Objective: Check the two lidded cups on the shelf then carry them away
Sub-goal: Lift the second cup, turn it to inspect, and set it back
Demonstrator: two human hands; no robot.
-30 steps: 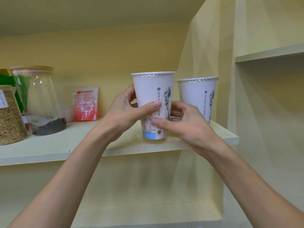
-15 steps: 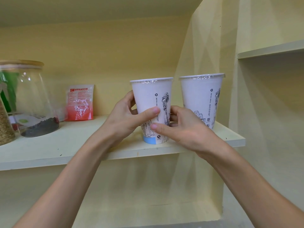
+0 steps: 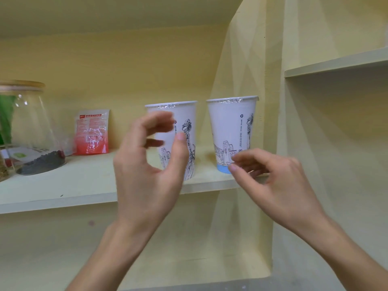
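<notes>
Both hands are open and hold nothing. The left hand (image 3: pixel 147 164) is by the left cup (image 3: pixel 184 131), the right hand (image 3: pixel 273 183) by the right cup (image 3: pixel 228 131). I think checking goes on; next, grab one cup each.

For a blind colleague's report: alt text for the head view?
Two white paper cups with film lids stand upright on a pale yellow wooden shelf; the open left hand and right hand hover before them, holding nothing. A glass jar and red packet sit left.

Your left hand (image 3: pixel 147 177) and right hand (image 3: pixel 279 185) are bare, as are both forearms: you wear no sleeves, rings or watch.
</notes>
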